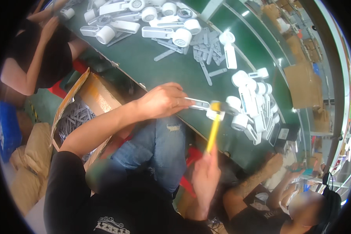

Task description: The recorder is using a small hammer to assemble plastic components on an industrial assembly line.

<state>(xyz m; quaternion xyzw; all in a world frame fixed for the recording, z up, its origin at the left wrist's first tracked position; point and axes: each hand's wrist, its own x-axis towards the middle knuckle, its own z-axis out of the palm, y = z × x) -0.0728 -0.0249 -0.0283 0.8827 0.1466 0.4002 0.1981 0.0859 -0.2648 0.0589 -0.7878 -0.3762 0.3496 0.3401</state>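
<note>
My left hand (165, 100) is closed around the handle end of a white handheld fan (198, 104), holding it level over the green table. In my right hand (206, 173) is a hammer (212, 134) with a yellow handle, smeared by motion. The hammer's head overlaps the round end of the fan and partly hides it; whether they touch, I cannot tell. Right of them lies a heap of white fans (247, 103). Farther off, a pile of flat grey strips (206, 46) is spread on the table.
More white fans (181, 37) crowd the table's far side. An open cardboard box (101, 91) filled with grey strips stands left of my legs. A person (39, 58) sits at far left; another person (269, 206) works at lower right. Dark boxes (286, 134) sit at the table's right end.
</note>
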